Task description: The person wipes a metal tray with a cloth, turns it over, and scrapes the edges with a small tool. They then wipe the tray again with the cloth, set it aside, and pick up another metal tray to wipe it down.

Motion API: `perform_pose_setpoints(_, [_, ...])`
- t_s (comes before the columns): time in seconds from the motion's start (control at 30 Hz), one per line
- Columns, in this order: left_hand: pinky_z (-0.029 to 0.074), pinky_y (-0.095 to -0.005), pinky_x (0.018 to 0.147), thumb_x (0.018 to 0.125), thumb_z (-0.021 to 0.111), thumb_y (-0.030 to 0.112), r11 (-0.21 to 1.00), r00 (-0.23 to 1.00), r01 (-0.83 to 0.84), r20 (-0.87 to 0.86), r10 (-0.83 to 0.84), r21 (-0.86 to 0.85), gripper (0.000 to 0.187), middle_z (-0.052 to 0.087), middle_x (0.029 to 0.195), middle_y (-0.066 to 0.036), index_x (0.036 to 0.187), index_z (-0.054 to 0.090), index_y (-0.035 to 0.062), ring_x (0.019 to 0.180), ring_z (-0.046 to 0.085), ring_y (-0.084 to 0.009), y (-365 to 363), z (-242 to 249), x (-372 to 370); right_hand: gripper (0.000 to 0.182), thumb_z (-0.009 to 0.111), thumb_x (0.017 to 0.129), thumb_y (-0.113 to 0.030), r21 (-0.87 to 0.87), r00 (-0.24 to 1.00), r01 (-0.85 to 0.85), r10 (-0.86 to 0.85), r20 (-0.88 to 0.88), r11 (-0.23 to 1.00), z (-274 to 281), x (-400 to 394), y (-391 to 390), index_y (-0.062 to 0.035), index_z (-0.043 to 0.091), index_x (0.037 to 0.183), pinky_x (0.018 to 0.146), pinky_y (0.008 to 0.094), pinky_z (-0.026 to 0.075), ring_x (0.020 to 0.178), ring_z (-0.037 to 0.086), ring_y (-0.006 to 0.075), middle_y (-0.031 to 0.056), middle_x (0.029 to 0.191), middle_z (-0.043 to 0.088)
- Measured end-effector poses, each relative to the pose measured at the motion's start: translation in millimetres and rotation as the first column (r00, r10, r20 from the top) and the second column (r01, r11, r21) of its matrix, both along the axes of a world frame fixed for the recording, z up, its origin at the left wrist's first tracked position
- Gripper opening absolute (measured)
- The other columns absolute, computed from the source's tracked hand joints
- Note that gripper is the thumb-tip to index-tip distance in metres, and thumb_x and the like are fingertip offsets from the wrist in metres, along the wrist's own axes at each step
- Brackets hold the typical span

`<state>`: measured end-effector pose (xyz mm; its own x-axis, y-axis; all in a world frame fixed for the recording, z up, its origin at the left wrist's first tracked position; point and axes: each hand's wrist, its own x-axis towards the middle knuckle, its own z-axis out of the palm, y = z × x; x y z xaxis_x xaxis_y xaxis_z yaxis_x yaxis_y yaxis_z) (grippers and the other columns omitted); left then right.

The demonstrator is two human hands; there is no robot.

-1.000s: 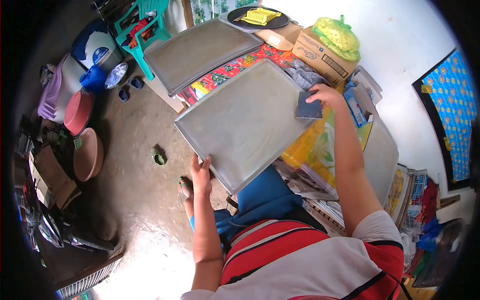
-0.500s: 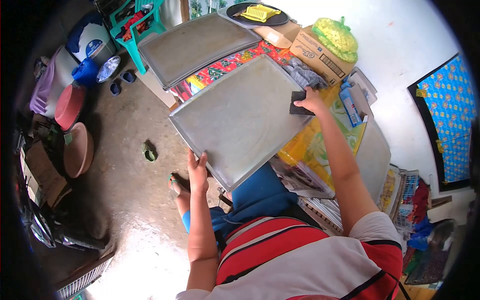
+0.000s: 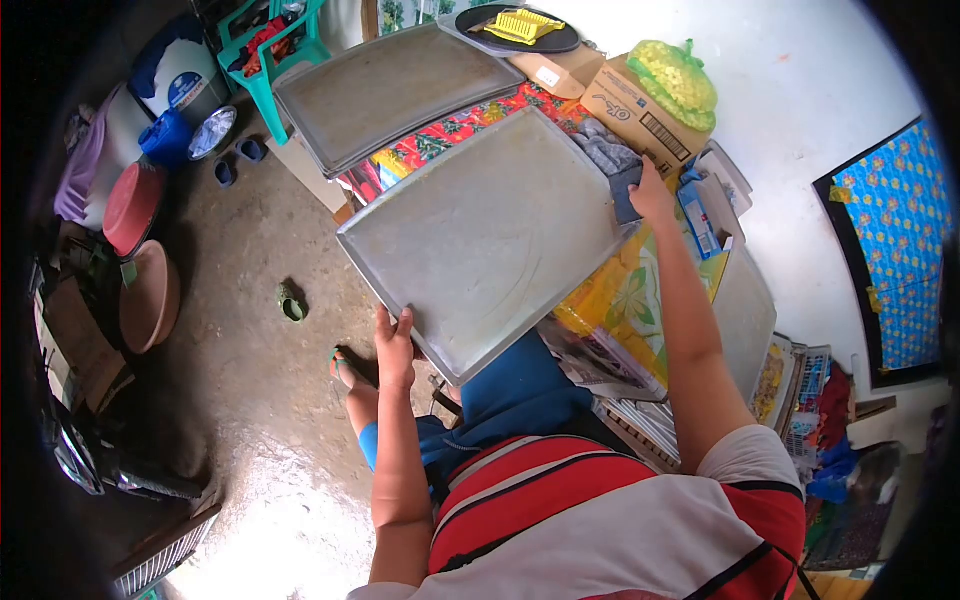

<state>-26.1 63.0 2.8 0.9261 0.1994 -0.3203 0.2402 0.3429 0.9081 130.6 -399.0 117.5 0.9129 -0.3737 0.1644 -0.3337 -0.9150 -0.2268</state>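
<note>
A large metal baking tray (image 3: 480,240) with a raised rim is tilted in front of me, its far end over the red patterned tablecloth. My left hand (image 3: 394,345) is closed on the near left edge, thumb on top of the rim. At the right rim, my right hand (image 3: 652,192) grips a flat, dark grey scouring pad (image 3: 625,194). Just beyond the pad lies a crumpled grey cloth (image 3: 604,148). Further back on the table rests a stack of similar baking trays (image 3: 400,88).
A cardboard box (image 3: 640,108) with a yellow-green bag (image 3: 672,82) on it stands at the back right. A black round tray (image 3: 470,22) holds a yellow rack. On the left are a green chair (image 3: 262,90), basins (image 3: 150,295) and a clog (image 3: 291,300) on the floor.
My right hand and the pad have moved right, from the tray's surface to its right rim. My left hand keeps its hold on the tray edge.
</note>
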Motion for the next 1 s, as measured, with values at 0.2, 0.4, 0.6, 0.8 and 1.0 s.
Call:
perform_pose_setpoints(0.2, [0.044, -0.0248, 0.040, 0.098, 0.054, 0.020, 0.999, 0.999, 0.034, -0.035, -0.034, -0.006, 0.043, 0.061, 0.085, -0.006, 0.136, 0.042, 0.0065, 0.058, 0.058, -0.0116, 2, 15, -3, 0.084, 0.071, 0.081, -0.036, -0.181, 0.988, 0.109, -0.127, -0.089, 0.977, -15, -1, 9, -0.0084, 0.027, 0.148, 0.098, 0.0517, 0.043, 0.118, 0.055, 0.0379, 0.0180, 0.138, 0.049])
perform_pose_setpoints(0.4, [0.042, -0.0253, 0.035, 0.099, 0.053, 0.024, 0.998, 0.997, 0.059, -0.044, -0.059, 0.002, 0.036, 0.060, 0.083, -0.005, 0.130, 0.045, 0.0072, 0.055, 0.056, -0.0115, 1, 17, -4, 0.096, 0.080, 0.066, -0.054, -0.018, 0.992, 0.098, -0.100, -0.084, 0.995, -34, 5, -15, -0.0089, 0.042, 0.141, 0.095, 0.0492, 0.046, 0.119, 0.055, 0.0364, 0.0188, 0.132, 0.055])
perform_pose_setpoints(0.6, [0.043, -0.0276, 0.072, 0.099, 0.053, 0.025, 0.998, 0.989, 0.061, -0.132, -0.063, -0.019, 0.044, 0.058, 0.109, -0.007, 0.137, 0.043, 0.0034, 0.089, 0.054, -0.0146, -4, 41, -6, 0.090, 0.080, 0.065, -0.053, -0.098, 0.988, 0.126, -0.134, -0.077, 0.987, -13, -13, 20, -0.0139, 0.046, 0.139, 0.091, 0.0457, 0.049, 0.112, 0.060, 0.0360, 0.0181, 0.122, 0.063])
perform_pose_setpoints(0.8, [0.037, -0.0251, 0.043, 0.101, 0.049, 0.031, 0.998, 0.990, 0.054, -0.131, -0.049, 0.036, 0.037, 0.054, 0.084, -0.002, 0.129, 0.043, 0.0077, 0.057, 0.049, -0.0095, -10, 38, -3, 0.079, 0.077, 0.071, -0.052, 0.024, 0.988, -0.059, 0.061, -0.142, 0.998, -34, -14, 120, -0.0273, 0.046, 0.139, 0.102, 0.0583, 0.031, 0.119, 0.054, 0.0320, 0.0121, 0.122, 0.059])
perform_pose_setpoints(1.0, [0.032, -0.0240, 0.032, 0.101, 0.047, 0.032, 0.992, 0.981, 0.105, -0.168, -0.092, 0.074, 0.033, 0.051, 0.070, -0.001, 0.125, 0.043, 0.0092, 0.043, 0.043, -0.0090, -5, 36, -2, 0.073, 0.076, 0.071, -0.051, -0.100, 0.997, 0.065, -0.069, -0.037, 0.993, -20, 15, 105, -0.0242, 0.049, 0.134, 0.095, 0.0559, 0.034, 0.111, 0.058, 0.0298, 0.0111, 0.117, 0.061])
